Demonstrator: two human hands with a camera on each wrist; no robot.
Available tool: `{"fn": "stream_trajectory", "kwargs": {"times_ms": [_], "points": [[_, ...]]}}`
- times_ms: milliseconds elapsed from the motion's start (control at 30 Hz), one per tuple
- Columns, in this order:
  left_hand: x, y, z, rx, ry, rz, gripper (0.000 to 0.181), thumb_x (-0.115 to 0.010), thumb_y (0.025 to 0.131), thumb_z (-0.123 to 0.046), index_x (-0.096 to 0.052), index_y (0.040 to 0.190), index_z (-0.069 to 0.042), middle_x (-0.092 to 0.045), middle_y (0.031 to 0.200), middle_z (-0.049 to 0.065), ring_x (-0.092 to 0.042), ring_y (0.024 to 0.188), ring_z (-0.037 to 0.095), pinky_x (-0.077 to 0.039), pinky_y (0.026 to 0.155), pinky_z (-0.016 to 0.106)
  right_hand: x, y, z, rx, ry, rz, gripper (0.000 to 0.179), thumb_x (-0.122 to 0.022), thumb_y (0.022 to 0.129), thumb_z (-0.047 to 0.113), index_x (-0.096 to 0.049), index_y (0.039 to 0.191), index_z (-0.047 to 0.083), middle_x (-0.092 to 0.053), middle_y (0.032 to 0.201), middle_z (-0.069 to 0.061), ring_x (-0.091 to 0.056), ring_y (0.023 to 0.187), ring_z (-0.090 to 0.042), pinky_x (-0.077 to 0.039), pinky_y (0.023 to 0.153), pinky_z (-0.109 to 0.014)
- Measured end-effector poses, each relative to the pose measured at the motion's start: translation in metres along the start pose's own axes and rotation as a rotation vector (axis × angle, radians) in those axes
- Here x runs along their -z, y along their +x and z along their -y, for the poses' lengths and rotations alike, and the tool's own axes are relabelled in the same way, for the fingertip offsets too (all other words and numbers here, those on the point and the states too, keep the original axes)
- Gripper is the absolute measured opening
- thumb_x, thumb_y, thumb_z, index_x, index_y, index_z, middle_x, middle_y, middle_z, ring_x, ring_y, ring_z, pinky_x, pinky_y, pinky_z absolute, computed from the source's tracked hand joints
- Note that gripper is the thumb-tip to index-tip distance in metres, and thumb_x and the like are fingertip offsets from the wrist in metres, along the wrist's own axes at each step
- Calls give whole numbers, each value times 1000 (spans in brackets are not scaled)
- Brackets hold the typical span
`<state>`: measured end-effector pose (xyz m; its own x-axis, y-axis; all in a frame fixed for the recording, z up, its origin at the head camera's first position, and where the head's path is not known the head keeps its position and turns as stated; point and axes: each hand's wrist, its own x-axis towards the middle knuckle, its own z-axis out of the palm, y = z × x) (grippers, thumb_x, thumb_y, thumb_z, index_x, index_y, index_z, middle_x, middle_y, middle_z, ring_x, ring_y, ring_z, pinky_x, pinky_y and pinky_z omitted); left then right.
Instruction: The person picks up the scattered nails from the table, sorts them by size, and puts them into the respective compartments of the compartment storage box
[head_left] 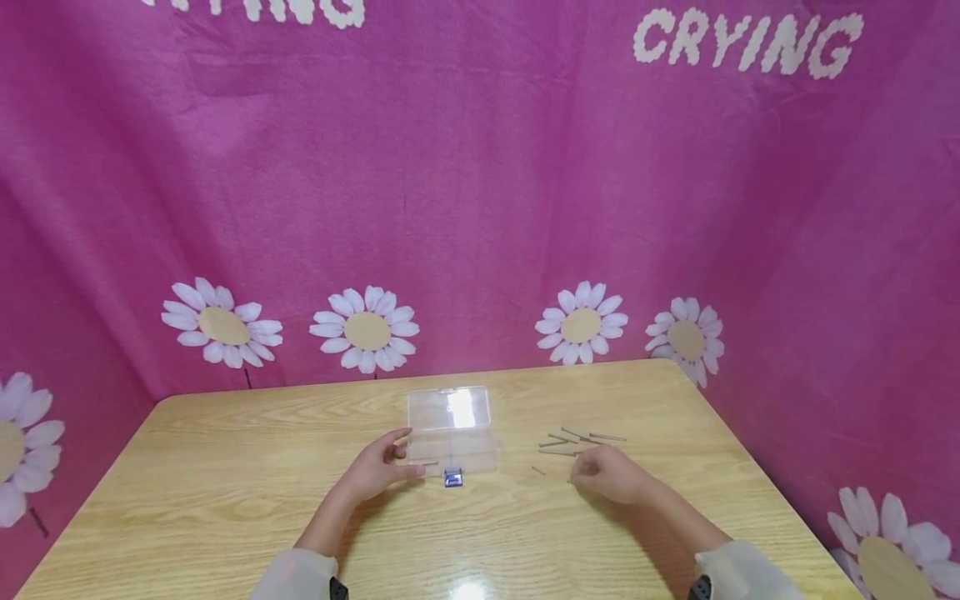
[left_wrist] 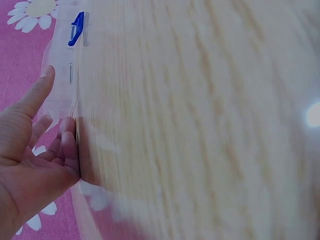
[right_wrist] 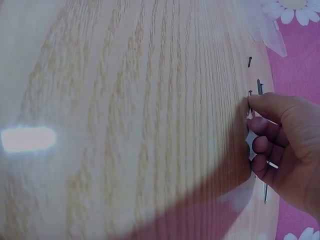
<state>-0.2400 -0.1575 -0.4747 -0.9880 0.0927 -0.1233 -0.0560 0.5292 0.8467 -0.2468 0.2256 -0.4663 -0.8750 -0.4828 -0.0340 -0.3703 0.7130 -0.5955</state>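
Observation:
A clear plastic box point(head_left: 483, 457) stands on the table with its lid point(head_left: 431, 408) raised at the back and a blue latch point(head_left: 453, 478) at the front. Inside its left part lies a nail point(left_wrist: 71, 73). My left hand point(head_left: 378, 468) holds the box at its left end, thumb at the front and fingers toward the back. To the right, my right hand point(head_left: 611, 475) is low over the tabletop, pinching a small nail point(right_wrist: 250, 93) between thumb and index finger; the fingers hide most of it. Several longer nails point(head_left: 576, 434) lie just beyond that hand.
A short nail point(head_left: 538, 471) lies between the box and my right hand. The wooden table point(head_left: 225, 483) reaches back to a pink cloth point(head_left: 480, 208) printed with daisies, which also hangs at both sides.

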Motion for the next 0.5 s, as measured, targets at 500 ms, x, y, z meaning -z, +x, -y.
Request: {"fn": "stream_trajectory", "kwargs": {"times_ms": [500], "points": [[1,0,-1,21,-16,15,73,-78,75,-25,-45,138,-12,-53,107,9,-46,98,22,-39,86,37,-4,1,0,-30,12,-8,6,-64,87,18,-66,87,12,-65,86,3,-58,81,-10,-49,74,-30]]}}
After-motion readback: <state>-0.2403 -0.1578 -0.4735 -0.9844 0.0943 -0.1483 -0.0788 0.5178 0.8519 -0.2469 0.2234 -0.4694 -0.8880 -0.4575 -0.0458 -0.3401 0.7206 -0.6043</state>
